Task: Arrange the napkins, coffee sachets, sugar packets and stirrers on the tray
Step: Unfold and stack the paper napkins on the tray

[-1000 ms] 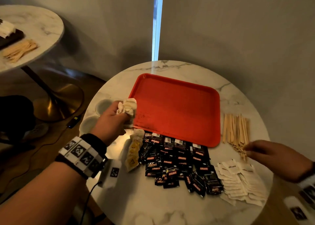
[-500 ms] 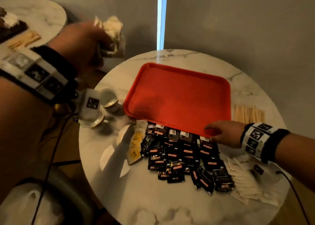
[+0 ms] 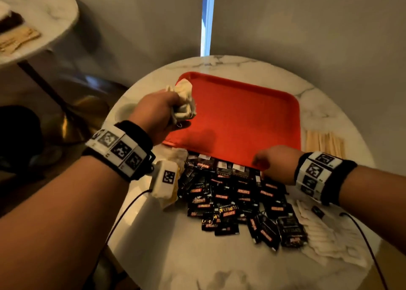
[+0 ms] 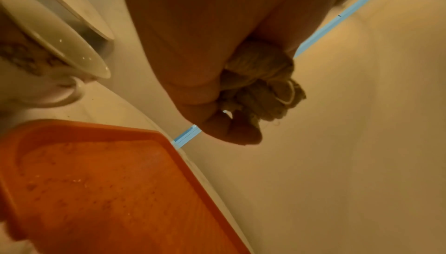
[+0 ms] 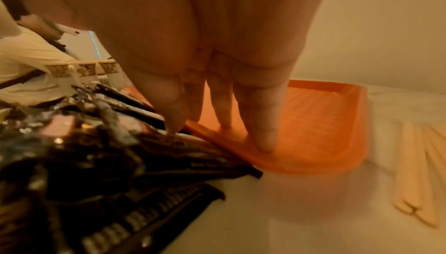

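Clenched in the left hand [image 3: 157, 111], a crumpled napkin [image 3: 183, 100] hangs over the left centre of the frame above the bare red tray [image 3: 241, 118], whose near rim the right hand [image 3: 274, 164] pinches, so I judge the next move is setting the napkin down flat.

Left hand [image 3: 157, 114] and right hand [image 3: 275, 164] — both bare, forearms unsleeved. Each wrist carries a black fabric band [image 3: 137, 131] overlaid by a white segmented strap [image 3: 118, 150] printed with square black-and-white coded markers. A white boxy camera module [image 3: 165, 179], bearing one such marker, hangs below the left wrist — a thin black cable [image 3: 123, 215] trails from it. A second black cable [image 3: 367, 243] runs beneath the right forearm.
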Demonstrator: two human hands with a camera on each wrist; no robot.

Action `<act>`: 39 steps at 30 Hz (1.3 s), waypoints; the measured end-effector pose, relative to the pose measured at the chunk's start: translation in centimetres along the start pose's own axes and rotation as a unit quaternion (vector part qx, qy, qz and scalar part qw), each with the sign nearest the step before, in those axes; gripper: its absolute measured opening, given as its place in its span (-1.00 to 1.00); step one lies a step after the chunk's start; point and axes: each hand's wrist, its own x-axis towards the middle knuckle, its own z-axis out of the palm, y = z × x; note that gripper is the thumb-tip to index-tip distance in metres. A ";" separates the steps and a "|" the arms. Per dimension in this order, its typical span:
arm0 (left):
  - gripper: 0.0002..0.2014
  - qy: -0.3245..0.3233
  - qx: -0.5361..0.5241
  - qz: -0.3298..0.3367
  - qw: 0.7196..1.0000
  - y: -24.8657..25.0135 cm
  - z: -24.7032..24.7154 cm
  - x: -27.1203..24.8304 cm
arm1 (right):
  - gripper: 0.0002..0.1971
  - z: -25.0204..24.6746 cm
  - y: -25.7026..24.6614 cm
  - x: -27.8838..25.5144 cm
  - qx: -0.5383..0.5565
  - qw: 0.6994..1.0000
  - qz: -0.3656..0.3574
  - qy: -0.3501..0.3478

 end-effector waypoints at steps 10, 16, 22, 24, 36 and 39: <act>-0.89 0.037 -0.046 0.112 0.992 -3.9 -0.9 1.7 | -0.68 1.3 0.6 0.6 -0.085 0.994 -0.029 0.056; -0.82 0.019 -0.141 0.134 0.981 -7.7 -2.6 -2.6 | -0.70 2.3 0.1 0.1 -0.119 0.987 -0.015 0.109; -0.92 -0.015 -0.103 0.175 0.979 -8.5 -2.6 -6.5 | -0.68 3.0 -0.9 -0.8 -0.118 0.984 0.010 0.129; -0.90 -0.026 -0.096 0.185 0.978 -8.4 -2.5 -5.4 | -0.65 3.1 -0.7 -0.8 -0.093 0.987 -0.002 0.132; -0.75 -0.035 -0.057 0.179 0.982 -4.4 0.5 0.5 | -0.62 2.9 0.3 -2.6 -0.072 0.993 -0.068 0.071; -0.77 -0.042 -0.053 0.193 0.979 -4.8 0.2 0.0 | -0.64 3.7 0.6 -3.5 -0.052 0.994 -0.049 0.079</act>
